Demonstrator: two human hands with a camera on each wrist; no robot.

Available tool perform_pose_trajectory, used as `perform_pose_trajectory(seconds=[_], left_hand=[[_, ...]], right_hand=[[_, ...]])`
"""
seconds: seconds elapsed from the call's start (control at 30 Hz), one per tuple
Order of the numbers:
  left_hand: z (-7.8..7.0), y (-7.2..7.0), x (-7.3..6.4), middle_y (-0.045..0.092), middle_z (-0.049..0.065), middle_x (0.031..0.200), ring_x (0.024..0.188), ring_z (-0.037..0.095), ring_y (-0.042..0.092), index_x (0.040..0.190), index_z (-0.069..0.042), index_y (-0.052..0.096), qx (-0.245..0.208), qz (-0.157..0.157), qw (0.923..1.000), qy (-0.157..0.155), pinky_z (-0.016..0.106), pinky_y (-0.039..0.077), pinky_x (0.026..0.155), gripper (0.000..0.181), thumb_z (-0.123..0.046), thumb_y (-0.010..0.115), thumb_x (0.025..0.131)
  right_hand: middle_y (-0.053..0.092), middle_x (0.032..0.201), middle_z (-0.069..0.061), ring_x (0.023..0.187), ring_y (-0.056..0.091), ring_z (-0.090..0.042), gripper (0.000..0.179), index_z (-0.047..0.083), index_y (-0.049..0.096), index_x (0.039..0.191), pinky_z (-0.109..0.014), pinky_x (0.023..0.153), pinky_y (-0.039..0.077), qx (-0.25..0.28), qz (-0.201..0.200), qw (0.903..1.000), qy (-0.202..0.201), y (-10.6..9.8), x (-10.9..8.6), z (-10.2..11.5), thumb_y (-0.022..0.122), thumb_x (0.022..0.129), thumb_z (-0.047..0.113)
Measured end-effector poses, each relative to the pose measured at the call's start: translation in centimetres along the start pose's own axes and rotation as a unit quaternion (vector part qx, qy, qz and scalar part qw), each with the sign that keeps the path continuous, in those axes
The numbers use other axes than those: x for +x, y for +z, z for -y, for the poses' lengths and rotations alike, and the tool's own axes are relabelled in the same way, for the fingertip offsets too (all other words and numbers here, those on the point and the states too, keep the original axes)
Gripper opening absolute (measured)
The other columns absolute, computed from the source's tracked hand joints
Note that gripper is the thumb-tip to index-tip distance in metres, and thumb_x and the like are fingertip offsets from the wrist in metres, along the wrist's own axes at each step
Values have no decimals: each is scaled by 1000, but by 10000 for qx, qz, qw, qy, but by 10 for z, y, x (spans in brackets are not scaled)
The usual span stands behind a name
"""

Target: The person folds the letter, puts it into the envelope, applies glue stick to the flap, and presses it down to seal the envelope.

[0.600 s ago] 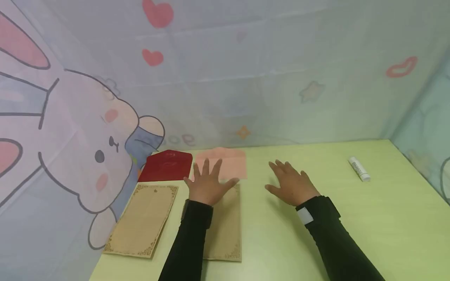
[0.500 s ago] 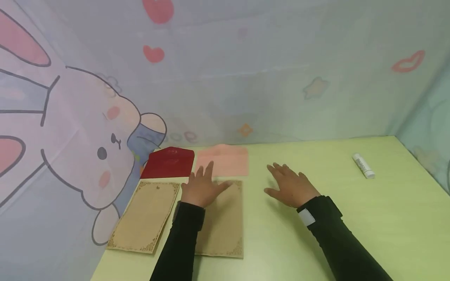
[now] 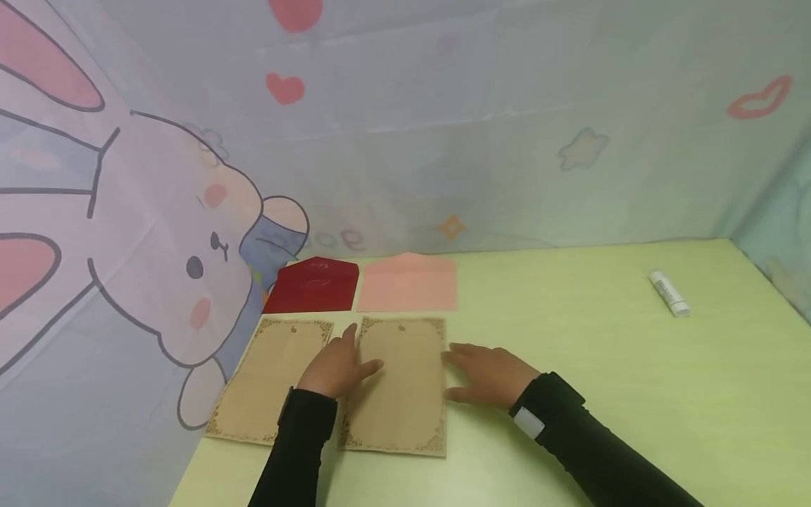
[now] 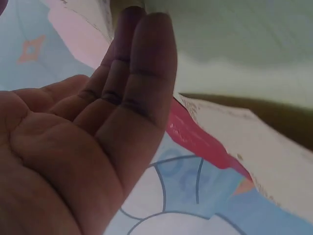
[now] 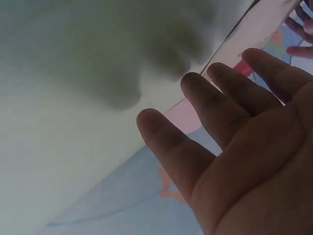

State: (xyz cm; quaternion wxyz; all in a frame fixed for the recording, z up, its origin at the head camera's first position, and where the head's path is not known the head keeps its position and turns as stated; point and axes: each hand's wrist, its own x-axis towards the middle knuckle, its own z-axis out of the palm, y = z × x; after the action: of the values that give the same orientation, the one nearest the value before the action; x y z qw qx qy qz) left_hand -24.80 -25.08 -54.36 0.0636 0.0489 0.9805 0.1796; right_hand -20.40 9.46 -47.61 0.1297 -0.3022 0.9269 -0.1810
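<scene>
Two tan sheets of letter paper with ornate brown borders lie side by side on the table. My left hand (image 3: 336,367) is at the left edge of the right-hand letter paper (image 3: 405,394), its thumb over the sheet, and overlaps the other letter paper (image 3: 272,380) in the head view. At the opposite edge of the right-hand sheet, my right hand (image 3: 491,373) has its fingertips right at the border. In the left wrist view the fingers (image 4: 146,73) are extended together; the right wrist view shows spread, mostly straight fingers (image 5: 171,147). Neither hand grips anything.
Behind the sheets lie a dark red envelope (image 3: 317,287) and a pink envelope (image 3: 408,285), flaps pointing away. A white glue stick (image 3: 669,293) rests at the right of the yellow-green table (image 3: 570,303). A printed cloth (image 3: 507,141) hangs along the back and left.
Both hands have come down toward the right-hand letter paper. The left moved to its left edge, uncovering the sheet, and the right moved left to its right edge. The head view shifted slightly.
</scene>
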Motion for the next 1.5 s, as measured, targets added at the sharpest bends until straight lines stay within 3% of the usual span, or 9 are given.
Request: perform_pose_trajectory(seconds=[0.17, 0.3, 0.4, 0.7, 0.87, 1.0, 1.17, 1.33, 1.5], left_hand=[[-18, -13, -13, 70, 30, 152, 137, 47, 72, 176, 4, 26, -546, 295, 9981, 2, 60, 62, 109, 115, -65, 80, 101], [-34, -28, -28, 80, 20, 119, 104, 33, 78, 177, 3, 23, -1033, 518, 9933, -33, 49, 64, 92, 113, -53, 85, 100], [-49, -40, -38, 72, 13, 100, 85, 25, 66, 178, 0, 24, -1348, 563, 9892, -97, 43, 58, 82, 108, -38, 88, 100], [-67, -56, -52, 71, 19, 132, 108, 29, 74, 178, -18, 34, -2249, 302, 9739, 12, 41, 60, 88, 87, -10, 80, 105], [-77, -62, -49, 72, 20, 126, 97, 21, 74, 179, -19, 29, -3024, 148, 9526, 317, 32, 55, 83, 86, -1, 74, 107], [-89, -67, -42, 73, 20, 125, 98, 13, 75, 180, -21, 24, -3917, 10, 9182, 593, 27, 57, 85, 89, 5, 69, 108], [-113, -71, -35, 73, 10, 116, 95, 10, 74, 178, -22, 26, -4893, -80, 8704, 542, 26, 60, 87, 87, 8, 68, 107], [-136, -64, -32, 77, 12, 117, 94, 11, 77, 178, -26, 23, -5202, -46, 8516, 646, 29, 61, 88, 88, 2, 71, 109], [-141, -48, -42, 82, 26, 126, 97, 24, 86, 177, -35, 15, -4589, 13, 8822, 1059, 34, 68, 81, 94, -13, 77, 110]], right_hand=[[57, 170, -25, 157, 56, -48, 76, 2, 61, 160, -64, 126, 51, -136, -15, 9999, -79, 6, -7, 6, 81, 103, 48], [56, 170, -26, 158, 55, -47, 75, 0, 62, 159, -63, 126, 51, -301, -51, 9995, -104, 8, -13, 7, 79, 105, 47], [56, 171, -26, 159, 55, -46, 74, -1, 61, 159, -62, 127, 51, -399, -73, 9991, -72, 9, -14, 6, 78, 106, 47], [55, 172, -24, 159, 56, -44, 74, 0, 60, 161, -59, 127, 52, -370, -38, 9992, -174, 5, -14, 0, 78, 106, 47], [48, 176, -28, 161, 51, -50, 82, 2, 50, 168, -64, 129, 48, 680, -411, 9968, 20, -8, -20, -18, 80, 106, 45], [38, 180, -32, 158, 54, -54, 104, 12, 12, 183, -66, 123, 53, 2400, -935, 9651, 466, -17, -28, -33, 79, 108, 40], [51, 165, -44, 134, 72, -52, 121, 36, -20, 180, -49, 101, 67, 4473, -1571, 8794, 430, -19, -35, -34, 78, 110, 18], [57, 167, -29, 148, 63, -46, 90, 24, 30, 180, -56, 114, 59, 4009, -2324, 8851, 425, -15, -37, -26, 82, 106, 17], [65, 165, -14, 158, 56, -39, 51, 12, 70, 153, -57, 124, 48, 3643, -2559, 8931, 642, -13, -38, -17, 84, 105, 21]])
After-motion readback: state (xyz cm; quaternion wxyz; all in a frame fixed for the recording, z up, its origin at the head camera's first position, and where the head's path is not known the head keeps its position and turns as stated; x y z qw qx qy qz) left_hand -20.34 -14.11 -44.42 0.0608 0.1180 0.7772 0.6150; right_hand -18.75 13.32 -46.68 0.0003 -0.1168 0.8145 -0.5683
